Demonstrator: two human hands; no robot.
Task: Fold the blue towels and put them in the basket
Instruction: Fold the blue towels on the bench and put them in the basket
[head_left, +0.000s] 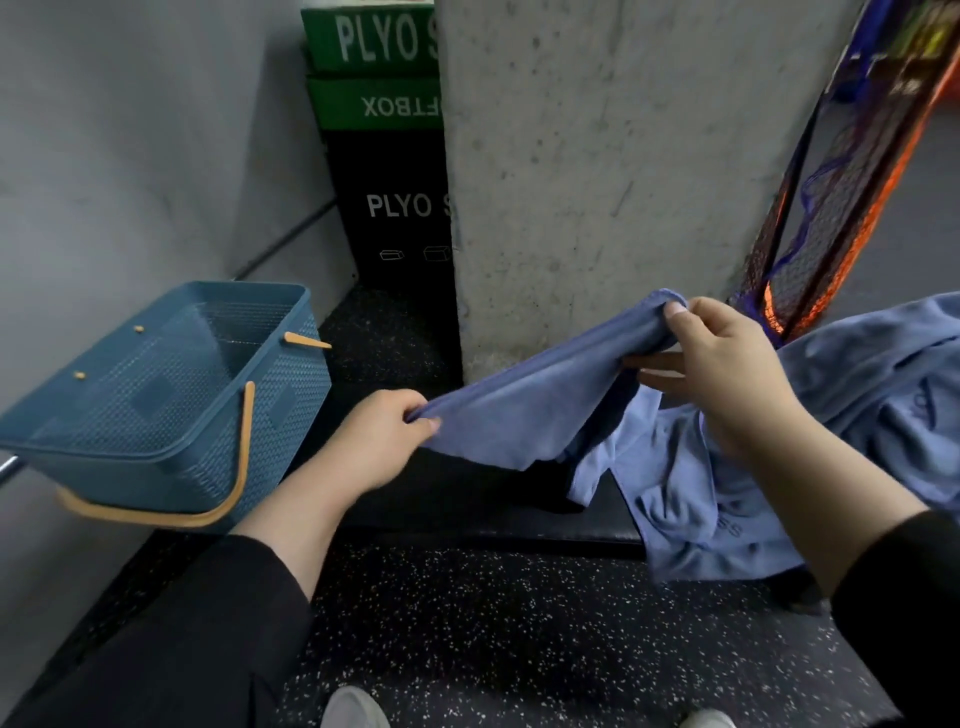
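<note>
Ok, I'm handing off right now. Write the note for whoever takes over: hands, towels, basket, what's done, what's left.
Left hand pinches one end of a blue towel; right hand grips the other end, holding it stretched in the air.
More blue towels lie heaped at right.
Basket at left looks empty.
Done: no towel in the basket.
Left: fold this towel, basket it, then the heap.

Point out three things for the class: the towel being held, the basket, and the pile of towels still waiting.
held towel (524, 405), head view, middle of the stretched cloth.
basket (171, 405), head view, near woven wall.
towel pile (857, 405), head view, crumpled top.
</note>
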